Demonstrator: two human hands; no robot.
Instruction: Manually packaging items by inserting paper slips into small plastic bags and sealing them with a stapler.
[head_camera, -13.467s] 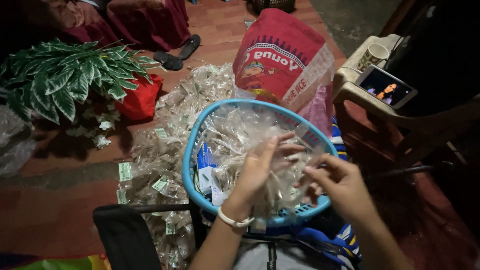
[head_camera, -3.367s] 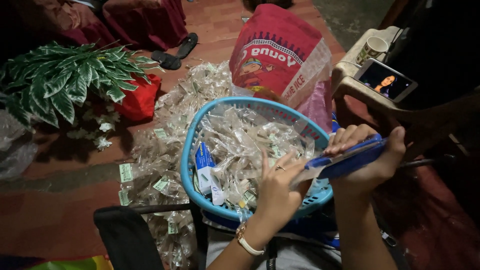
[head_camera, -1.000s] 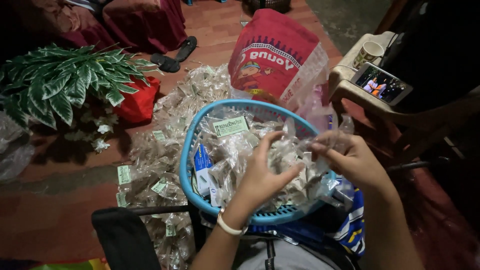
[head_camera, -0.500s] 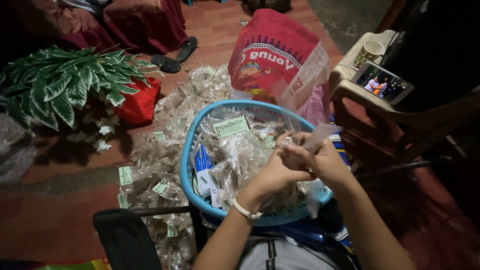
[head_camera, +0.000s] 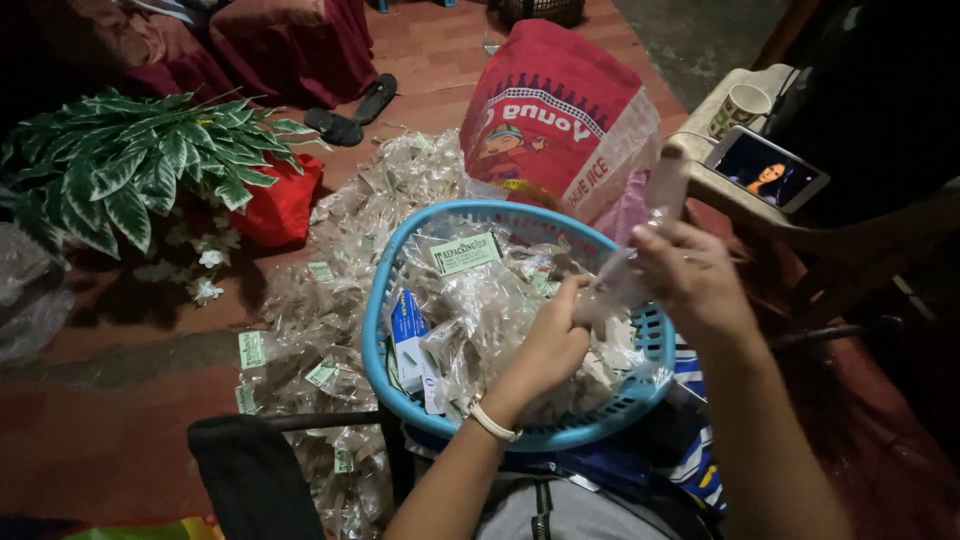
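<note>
Clear plastic packets lie in a broad heap across the red floor, running from the printed red sack down past the chair frame at the bottom. A green plant with patterned leaves spreads to the left, next to a red bag. On the person's lap sits a blue basket, round and open-weave, filled with more packets and a small blue and white box against its left wall. The left hand rests in the basket over the packets, its fingers curled together on the lower end of a clear plastic bag. The right hand is raised above the basket's right rim, fingers closed on the same bag, which stands up from between the two hands. A phone with a lit screen and a paper cup sit on the pale table at the right.
</note>
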